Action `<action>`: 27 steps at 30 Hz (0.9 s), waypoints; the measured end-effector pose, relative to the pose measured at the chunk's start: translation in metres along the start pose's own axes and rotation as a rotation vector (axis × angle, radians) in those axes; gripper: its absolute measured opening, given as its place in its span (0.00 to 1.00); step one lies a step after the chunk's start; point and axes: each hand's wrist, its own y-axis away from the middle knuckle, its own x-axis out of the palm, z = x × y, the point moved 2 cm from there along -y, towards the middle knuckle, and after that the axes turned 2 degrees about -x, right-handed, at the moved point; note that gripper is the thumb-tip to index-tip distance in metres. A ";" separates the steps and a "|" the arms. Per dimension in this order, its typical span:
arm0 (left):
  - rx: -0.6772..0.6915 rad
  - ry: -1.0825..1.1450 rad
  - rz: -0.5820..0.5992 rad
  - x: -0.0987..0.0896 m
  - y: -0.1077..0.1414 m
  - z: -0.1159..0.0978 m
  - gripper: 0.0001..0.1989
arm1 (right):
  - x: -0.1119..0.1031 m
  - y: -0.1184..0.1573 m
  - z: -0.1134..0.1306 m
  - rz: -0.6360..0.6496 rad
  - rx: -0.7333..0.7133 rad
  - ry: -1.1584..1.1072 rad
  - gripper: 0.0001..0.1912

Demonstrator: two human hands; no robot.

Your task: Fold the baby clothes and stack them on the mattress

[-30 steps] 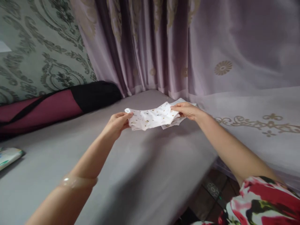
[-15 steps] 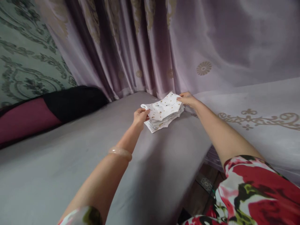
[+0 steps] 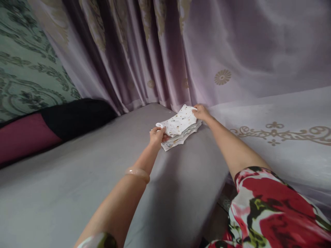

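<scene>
Both hands on the top white cloth (image 3: 179, 120), speckled, at the pile (image 3: 182, 139) near the curtain (image 3: 172, 58).

Left hand (image 3: 157, 135) — pinching the cloth's near left corner, thumb above; bangle (image 3: 138, 173) on that forearm. Right hand (image 3: 201, 113) — gripping the far right corner. Pile lies on the grey bed surface (image 3: 77, 172), layered edges showing below the top piece. Black-and-maroon bag (image 3: 77, 119) along the patterned wall (image 3: 26, 69), left side.
</scene>
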 end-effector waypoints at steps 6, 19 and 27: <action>0.009 -0.111 -0.023 0.003 -0.007 0.014 0.06 | 0.013 0.008 -0.007 0.014 0.047 0.053 0.19; 0.110 -0.332 -0.038 -0.006 -0.017 0.022 0.07 | 0.026 0.025 0.042 -0.094 -0.038 0.240 0.20; 0.140 -0.322 -0.008 -0.015 -0.008 0.028 0.10 | 0.055 0.017 0.057 0.229 0.009 0.129 0.34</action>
